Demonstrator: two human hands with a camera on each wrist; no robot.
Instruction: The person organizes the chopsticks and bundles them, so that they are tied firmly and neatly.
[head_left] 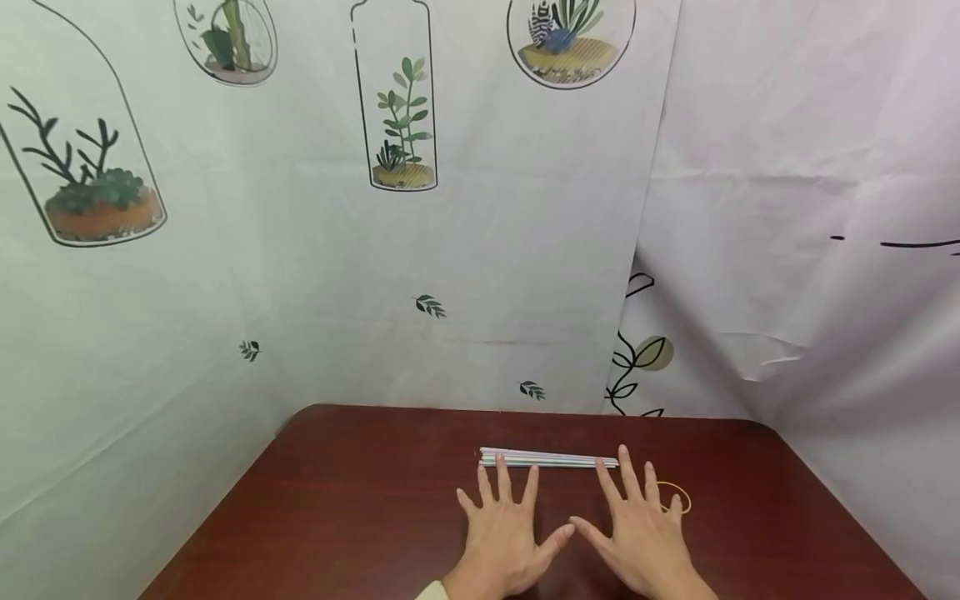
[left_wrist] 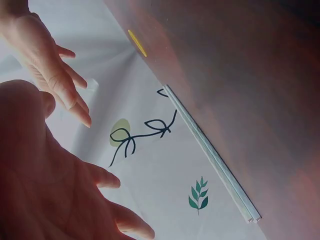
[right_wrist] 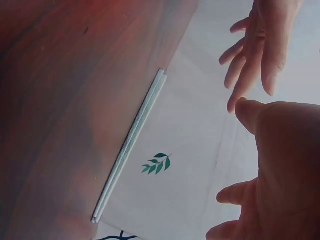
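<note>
Both hands hover over the dark table with their fingers spread and nothing in their grasp. In the head view the left hand is at the near middle, its fingertips overlapping the left part of a small bundle of thin pale sticks. To its right is the right hand, thumb pointing towards the left thumb. A thin yellow loop, like a rubber band, lies beside the right little finger, which partly covers it. The left wrist view shows the sticks lying side by side, apart from the left palm.
The reddish-brown table has rounded far corners. Behind it and at both sides hangs a pale cloth printed with plants in glass jars and small leaf sprigs.
</note>
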